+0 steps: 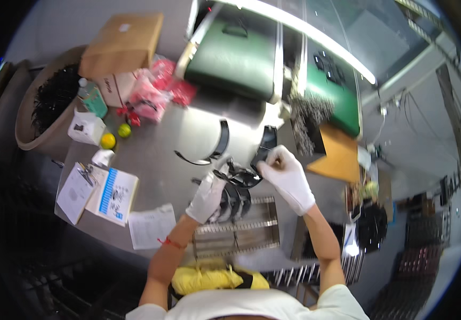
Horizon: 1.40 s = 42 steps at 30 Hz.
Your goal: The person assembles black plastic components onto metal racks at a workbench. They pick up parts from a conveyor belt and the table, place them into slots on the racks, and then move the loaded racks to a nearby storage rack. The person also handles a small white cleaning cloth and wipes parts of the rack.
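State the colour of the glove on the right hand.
The right glove is white, clearest in the head view.

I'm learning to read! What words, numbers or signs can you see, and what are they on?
I don't copy out print, but it shows here:
Pale, flat-sided carton or bag: dark lettering, left uncopied.
Blue-and-white rectangular paper booklet: marks too blurred.
White, clipped paper sheet: too small.
Loose white paper sheet: too small.
Brown cardboard box: white label, too small.
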Available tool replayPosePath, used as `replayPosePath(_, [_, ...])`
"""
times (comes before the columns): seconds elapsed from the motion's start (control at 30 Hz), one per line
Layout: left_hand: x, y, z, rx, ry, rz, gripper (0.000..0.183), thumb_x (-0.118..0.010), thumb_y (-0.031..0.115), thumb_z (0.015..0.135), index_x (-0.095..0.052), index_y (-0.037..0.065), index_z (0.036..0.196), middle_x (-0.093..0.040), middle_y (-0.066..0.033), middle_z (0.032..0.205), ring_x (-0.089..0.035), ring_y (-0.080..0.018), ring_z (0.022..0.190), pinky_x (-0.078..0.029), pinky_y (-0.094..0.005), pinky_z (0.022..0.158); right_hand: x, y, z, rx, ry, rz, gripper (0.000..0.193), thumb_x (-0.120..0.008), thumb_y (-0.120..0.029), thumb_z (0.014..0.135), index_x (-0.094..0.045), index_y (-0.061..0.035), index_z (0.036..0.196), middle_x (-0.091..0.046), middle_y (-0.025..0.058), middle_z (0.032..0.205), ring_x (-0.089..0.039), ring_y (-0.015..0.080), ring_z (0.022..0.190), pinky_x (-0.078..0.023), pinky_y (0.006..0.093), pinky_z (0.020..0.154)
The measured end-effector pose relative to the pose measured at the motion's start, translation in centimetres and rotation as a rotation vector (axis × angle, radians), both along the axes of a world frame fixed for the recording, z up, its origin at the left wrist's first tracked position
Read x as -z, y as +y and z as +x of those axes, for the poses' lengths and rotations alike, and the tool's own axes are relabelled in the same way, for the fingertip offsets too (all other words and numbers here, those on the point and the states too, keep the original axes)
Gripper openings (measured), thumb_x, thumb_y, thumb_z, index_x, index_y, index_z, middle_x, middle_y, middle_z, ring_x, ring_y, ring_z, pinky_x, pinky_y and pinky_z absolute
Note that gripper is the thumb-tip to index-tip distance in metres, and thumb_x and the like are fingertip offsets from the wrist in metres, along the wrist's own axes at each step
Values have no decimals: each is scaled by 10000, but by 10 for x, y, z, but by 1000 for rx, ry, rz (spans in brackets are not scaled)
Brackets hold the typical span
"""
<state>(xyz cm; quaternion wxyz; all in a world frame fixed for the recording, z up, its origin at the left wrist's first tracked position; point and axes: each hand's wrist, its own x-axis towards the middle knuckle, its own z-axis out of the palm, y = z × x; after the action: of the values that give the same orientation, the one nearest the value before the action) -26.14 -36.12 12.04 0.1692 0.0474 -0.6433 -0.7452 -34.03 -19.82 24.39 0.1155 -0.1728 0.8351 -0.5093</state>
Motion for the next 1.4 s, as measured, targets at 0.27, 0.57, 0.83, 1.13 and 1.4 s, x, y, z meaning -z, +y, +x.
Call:
replayPosePath(0.27, [-14, 61, 14, 21, -352, 198, 213, -520, 267, 1046, -659, 120, 1114, -512, 68, 754, -409, 15, 621, -351, -164, 528, 59, 87, 7, -360, 1001, 171, 224, -665, 61, 718, -487, -51, 793, -662, 93, 909, -644, 296, 766, -508, 354, 639])
replayPosePath(0.57, [-8, 70, 49, -232, -271, -4, 260, -544, 116, 1015, -571, 79, 1271, -565, 54, 832, -487, -14, 695, -399, -148, 606, 188, 139, -25, -144, 82, 425, 79, -551, -52, 861, -518, -79, 928, -644, 167, 857, -636, 410, 843, -485, 486, 740])
replayPosePath(0.83, [-23, 83, 74, -273, -357, 55, 166, -552, 51, 999, -588, 7, 1155, -523, 15, 891, -447, -24, 705, -402, -175, 631, 176, 116, -30, -260, 190, 491, 94, -519, -35, 868, -552, -82, 942, -664, 170, 907, -658, 395, 843, -512, 496, 725])
replayPosePath(1.13, [-39, 94, 78, -167, -163, -58, 426, -383, 361, 1082, -615, 8, 1027, -577, -7, 793, -431, -44, 590, -325, -194, 525, 186, 82, -40, -361, 213, 609, 227, -557, -91, 882, -597, -117, 1103, -688, 185, 952, -681, 385, 855, -529, 475, 745])
replayPosePath(1.4, [-35, 120, 63, 383, -182, 335, 514, -360, 488, 1054, -601, 37, 1000, -422, 46, 591, -299, -34, 474, -221, -210, 433, 71, 122, -22, -403, -655, -145, 287, -665, -187, 927, -618, 0, 1139, -685, 106, 956, -630, 148, 779, -522, 287, 730])
